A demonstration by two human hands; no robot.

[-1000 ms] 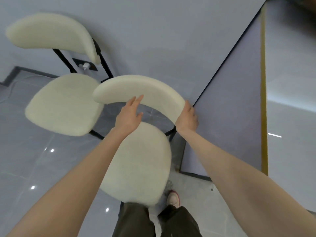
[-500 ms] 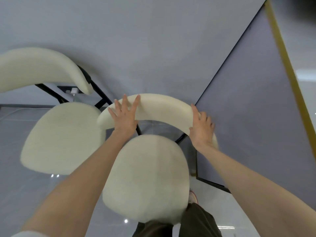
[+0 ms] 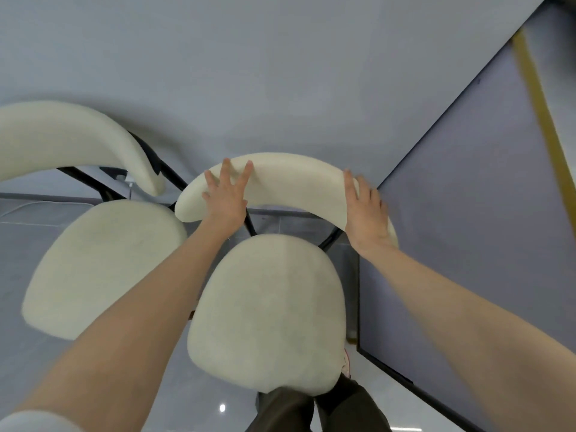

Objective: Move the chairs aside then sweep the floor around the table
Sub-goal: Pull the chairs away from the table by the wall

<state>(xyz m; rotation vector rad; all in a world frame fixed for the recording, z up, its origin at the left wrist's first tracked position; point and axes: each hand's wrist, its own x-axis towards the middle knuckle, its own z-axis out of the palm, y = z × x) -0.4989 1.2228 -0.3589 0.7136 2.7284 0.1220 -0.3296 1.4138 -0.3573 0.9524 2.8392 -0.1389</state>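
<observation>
A cream padded chair (image 3: 268, 307) with black legs stands right in front of me, its curved backrest (image 3: 290, 179) close to the grey wall. My left hand (image 3: 226, 198) lies flat on the left part of that backrest, fingers spread. The backrest's right end is covered by my right hand (image 3: 363, 213), fingers straight, thumb hidden. A second, matching chair (image 3: 103, 263) stands just to the left, with its backrest (image 3: 62, 135) also near the wall. The two chairs nearly touch. No broom or table is in view.
The grey wall (image 3: 280, 73) runs behind both chairs, with a socket and plug (image 3: 124, 177) low down. A dark upright panel (image 3: 467, 213) with a gold strip (image 3: 536, 98) stands close on the right. Glossy grey floor (image 3: 18, 244) lies left; my trousers (image 3: 311, 410) are below.
The near chair has gone forward toward the wall, beside the other chair. Both hands have changed from curled around the backrest to lying flat on it with fingers out.
</observation>
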